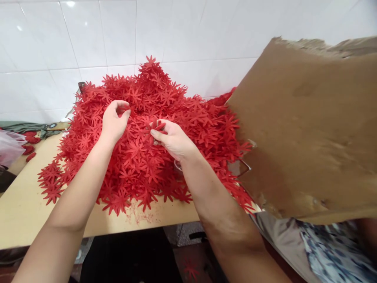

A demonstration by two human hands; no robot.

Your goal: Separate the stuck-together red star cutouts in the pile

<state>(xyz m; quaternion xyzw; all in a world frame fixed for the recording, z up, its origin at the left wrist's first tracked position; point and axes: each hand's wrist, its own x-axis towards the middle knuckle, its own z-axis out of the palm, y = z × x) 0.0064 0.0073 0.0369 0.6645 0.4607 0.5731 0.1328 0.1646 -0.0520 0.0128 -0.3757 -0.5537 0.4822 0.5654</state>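
Observation:
A large heap of red star-shaped flower cutouts [138,149] with narrow petals covers much of the table. My left hand [114,121] is over the heap's left middle, fingers curled and thumb brought close to the fingertips; whether a red piece lies in that pinch is hard to see against the red behind. To its right, my right hand [175,138] grips a red flower cutout [156,127] between thumb and fingers, its petals bunched and poking out. A round rim of something [178,165], mostly hidden, shows beside my right wrist.
A big brown cardboard sheet [309,129] leans at the right, by a bent metal wire [245,167]. Behind is a white tiled wall [194,35]. Green cloth [25,126] and red pieces [31,137] lie left on the pale table [26,196]. Another person's patterned clothing [330,247] shows lower right.

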